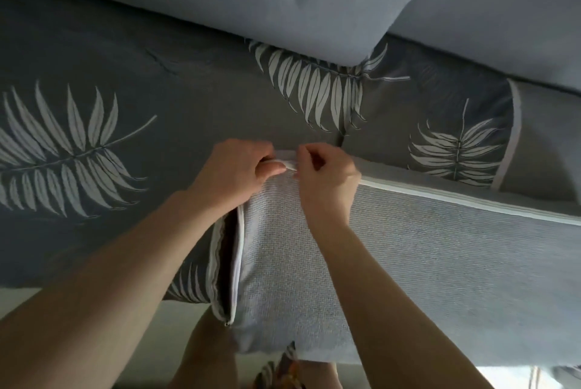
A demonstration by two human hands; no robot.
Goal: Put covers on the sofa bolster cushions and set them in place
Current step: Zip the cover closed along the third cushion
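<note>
The soft, light bolster cover (408, 247) is pinched at its far zipper corner by left hand (234, 173) and right hand (327, 175); best gripped along the piped edge.

Left hand (231, 170) and right hand (327, 173), pinching grip on cushion cover (408, 250) corner.

Back cushions (283, 2) close behind hands (283, 168)
</note>
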